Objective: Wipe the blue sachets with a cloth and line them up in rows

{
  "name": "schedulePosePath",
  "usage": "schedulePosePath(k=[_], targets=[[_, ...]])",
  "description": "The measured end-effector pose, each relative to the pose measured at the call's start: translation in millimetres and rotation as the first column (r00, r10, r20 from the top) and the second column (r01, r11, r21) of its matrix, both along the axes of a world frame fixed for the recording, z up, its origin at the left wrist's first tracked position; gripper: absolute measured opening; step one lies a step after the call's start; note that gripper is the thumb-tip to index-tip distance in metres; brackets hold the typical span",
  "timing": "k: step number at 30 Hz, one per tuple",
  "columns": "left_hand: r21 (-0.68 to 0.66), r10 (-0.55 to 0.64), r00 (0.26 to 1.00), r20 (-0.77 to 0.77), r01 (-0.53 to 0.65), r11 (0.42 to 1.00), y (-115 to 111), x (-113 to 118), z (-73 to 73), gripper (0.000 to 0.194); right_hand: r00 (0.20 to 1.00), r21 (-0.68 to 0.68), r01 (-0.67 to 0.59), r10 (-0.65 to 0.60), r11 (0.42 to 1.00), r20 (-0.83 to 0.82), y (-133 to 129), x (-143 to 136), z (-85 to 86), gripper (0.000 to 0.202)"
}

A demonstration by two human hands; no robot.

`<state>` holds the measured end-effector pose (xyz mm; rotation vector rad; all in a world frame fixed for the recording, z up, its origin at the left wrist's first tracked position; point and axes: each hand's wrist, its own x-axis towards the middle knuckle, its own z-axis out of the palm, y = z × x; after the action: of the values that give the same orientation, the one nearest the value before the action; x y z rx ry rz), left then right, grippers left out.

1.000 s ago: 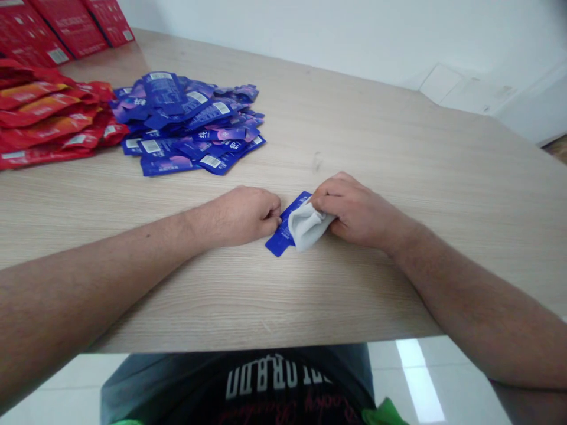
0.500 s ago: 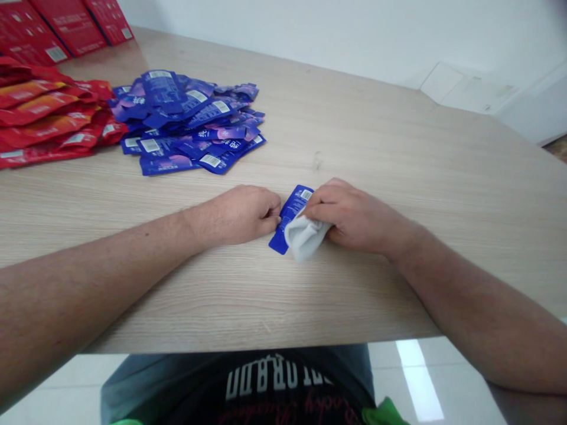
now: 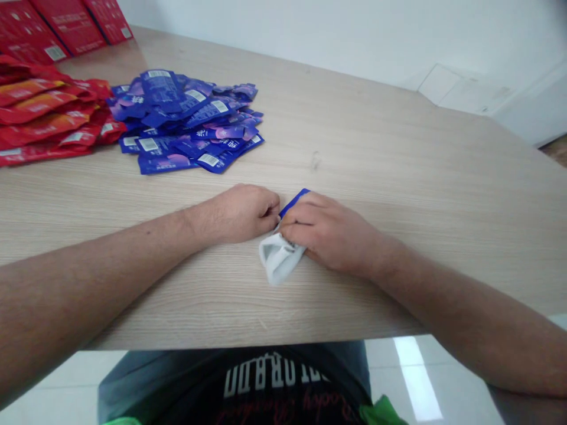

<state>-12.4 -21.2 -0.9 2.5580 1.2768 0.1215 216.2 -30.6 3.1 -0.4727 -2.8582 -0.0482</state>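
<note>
A blue sachet lies flat on the table, mostly covered by my right hand and a white cloth. My left hand rests at its left side, fingers curled and thumb tip pinching the sachet's edge. In my right hand is the folded white cloth, pressed over the sachet's lower part, with a loose fold hanging toward me. Only the sachet's upper end shows past my right fingers.
A heap of blue sachets lies at the back left of the wooden table. Beside it is a pile of red packets, with red boxes behind. A white wall bounds the far side.
My right hand has slid with the cloth down and left along the sachet, covering its printed face and lower end. My left hand has stayed in place.
</note>
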Motion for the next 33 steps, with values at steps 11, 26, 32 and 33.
schedulePosePath(k=[11,26,32,33], targets=[[0.005,0.010,1.000,0.017,-0.010,1.000,0.9,-0.7,-0.9,0.021,1.000,0.007,-0.022,0.022,1.000,-0.008,-9.3,-9.4,-2.0,0.023],[0.017,-0.017,0.999,0.039,0.017,1.000,1.2,-2.3,-2.9,0.020,0.998,-0.047,-0.061,0.061,0.997,-0.005,-8.3,-5.7,-1.2,0.024],[0.010,0.004,0.999,0.033,-0.004,1.000,0.5,-0.8,-1.4,0.020,0.998,-0.009,0.014,-0.015,1.000,-0.057,-9.6,-9.0,-1.7,0.021],[0.010,-0.001,0.999,0.032,0.000,1.000,0.5,-0.6,-1.0,0.020,0.999,-0.029,-0.024,0.023,0.999,-0.045,-9.9,-9.2,-1.4,0.022]])
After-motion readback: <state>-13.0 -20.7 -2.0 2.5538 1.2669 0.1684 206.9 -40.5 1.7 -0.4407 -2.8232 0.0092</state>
